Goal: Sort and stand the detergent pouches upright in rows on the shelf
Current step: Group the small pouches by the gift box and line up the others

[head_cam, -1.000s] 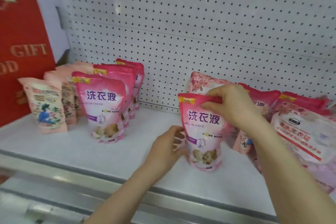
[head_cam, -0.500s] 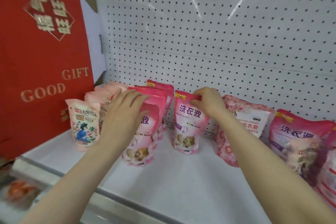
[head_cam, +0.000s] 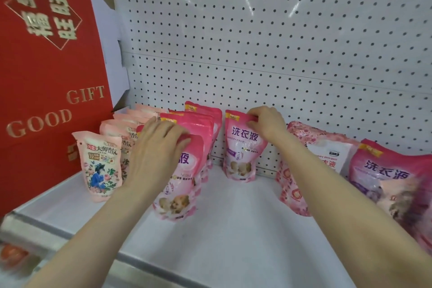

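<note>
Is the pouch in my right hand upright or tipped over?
Upright: the pouch stands on its base on the shelf, right hand pinching its top edge.

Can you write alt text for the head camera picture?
A person's right hand pinches the top of a pink pouch standing at the back of a white shelf; the left hand grips the front pouch of a pink row beside it. Pale pouches and a red gift box stand left; more pouches lean right.

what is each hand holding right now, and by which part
Right hand pinches the lone pink pouch by its top edge, toward the right corner. Left hand grips the front pink pouch of the row by its top edge.
</note>
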`<state>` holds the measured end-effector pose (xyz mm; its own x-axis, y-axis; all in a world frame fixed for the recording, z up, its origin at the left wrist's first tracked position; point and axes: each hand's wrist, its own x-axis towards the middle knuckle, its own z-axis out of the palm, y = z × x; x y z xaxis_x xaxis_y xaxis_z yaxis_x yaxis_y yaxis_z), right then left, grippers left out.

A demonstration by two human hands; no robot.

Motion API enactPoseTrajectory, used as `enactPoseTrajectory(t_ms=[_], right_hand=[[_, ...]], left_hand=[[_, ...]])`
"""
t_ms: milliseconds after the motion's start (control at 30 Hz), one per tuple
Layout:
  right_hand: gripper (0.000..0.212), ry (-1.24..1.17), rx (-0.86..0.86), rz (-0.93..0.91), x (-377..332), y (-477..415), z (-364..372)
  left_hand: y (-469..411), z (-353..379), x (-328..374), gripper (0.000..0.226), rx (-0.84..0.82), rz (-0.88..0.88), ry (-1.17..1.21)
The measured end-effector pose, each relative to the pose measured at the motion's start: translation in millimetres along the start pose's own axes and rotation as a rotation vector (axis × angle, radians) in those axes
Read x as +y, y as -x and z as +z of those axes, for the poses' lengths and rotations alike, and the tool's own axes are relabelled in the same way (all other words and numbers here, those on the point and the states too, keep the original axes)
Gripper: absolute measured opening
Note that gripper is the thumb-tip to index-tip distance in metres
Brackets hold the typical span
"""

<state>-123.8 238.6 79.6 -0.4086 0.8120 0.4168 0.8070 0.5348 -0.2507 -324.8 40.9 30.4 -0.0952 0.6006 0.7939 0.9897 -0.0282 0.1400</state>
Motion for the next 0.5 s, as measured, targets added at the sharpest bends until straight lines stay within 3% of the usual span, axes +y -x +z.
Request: enactPoseTrajectory(t_ms=[133, 267, 500], right_hand=[[0.039, 0.102, 0.142, -0.104, -6, 27, -7], [0.043, 0.129, 0.251, -0.195, -5, 83, -13], [0.036, 0.121, 0.318, -0.085, 35, 223, -4]], left_hand=[[1, -4, 6, 0.018, 0.025, 0.028, 0.041], [7, -8, 27, 0.013, 0.096, 0.122, 0.132], [39, 18, 93, 0.017, 0.085, 0.259, 0.313]])
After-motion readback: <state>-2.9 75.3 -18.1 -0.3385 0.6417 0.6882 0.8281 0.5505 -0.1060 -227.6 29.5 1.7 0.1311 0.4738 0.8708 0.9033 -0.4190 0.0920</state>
